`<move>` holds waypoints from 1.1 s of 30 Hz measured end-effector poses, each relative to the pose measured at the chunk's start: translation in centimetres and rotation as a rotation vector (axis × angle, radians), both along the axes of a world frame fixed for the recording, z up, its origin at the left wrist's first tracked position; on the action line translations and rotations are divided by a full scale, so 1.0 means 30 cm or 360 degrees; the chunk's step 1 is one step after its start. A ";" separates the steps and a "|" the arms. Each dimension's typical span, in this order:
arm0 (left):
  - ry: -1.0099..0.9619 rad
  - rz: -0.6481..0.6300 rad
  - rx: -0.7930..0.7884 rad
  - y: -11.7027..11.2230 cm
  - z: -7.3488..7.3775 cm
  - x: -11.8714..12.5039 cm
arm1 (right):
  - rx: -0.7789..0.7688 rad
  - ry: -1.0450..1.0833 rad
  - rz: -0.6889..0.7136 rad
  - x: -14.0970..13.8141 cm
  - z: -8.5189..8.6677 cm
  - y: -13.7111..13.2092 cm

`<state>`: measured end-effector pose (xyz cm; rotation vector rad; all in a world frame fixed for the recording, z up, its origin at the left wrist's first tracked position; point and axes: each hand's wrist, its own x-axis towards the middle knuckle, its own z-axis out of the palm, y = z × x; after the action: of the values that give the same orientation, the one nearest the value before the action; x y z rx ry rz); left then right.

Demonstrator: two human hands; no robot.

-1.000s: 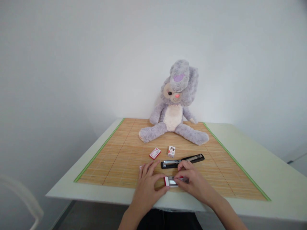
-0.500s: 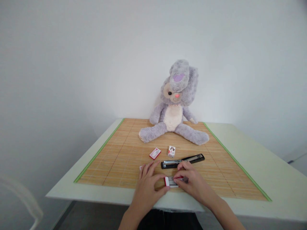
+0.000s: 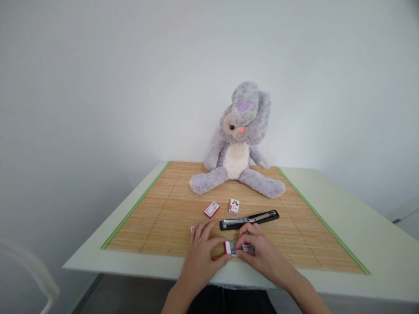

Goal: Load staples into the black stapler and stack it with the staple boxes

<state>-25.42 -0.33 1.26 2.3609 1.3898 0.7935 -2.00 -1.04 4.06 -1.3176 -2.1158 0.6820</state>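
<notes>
The oblong box (white, red-edged) sits clamped in the left hand; the right hand arches over, its grip unclear.

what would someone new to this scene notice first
The big lilac-grey plush rabbit stands out most, sitting at the far side of the bamboo mat. Nearer, a long black stapler lies opened out. At the near edge, the left hand holds a small red-and-white box, with the right hand's fingertips at it.
</notes>
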 end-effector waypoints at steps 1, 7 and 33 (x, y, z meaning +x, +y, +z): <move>0.0003 -0.0001 0.0003 0.000 -0.001 0.000 | -0.0013 0.0001 0.0006 0.000 0.003 0.001; 0.0015 -0.0001 0.0010 0.002 0.000 -0.004 | -0.0061 -0.0072 0.0093 0.004 0.023 0.009; 0.0053 -0.0009 -0.0039 -0.004 0.006 -0.002 | -0.0107 -0.0206 -0.0141 0.195 -0.015 -0.036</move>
<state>-25.48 -0.43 1.46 2.3685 1.3975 0.7347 3.84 -2.13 3.60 -1.5198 -2.1372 0.6520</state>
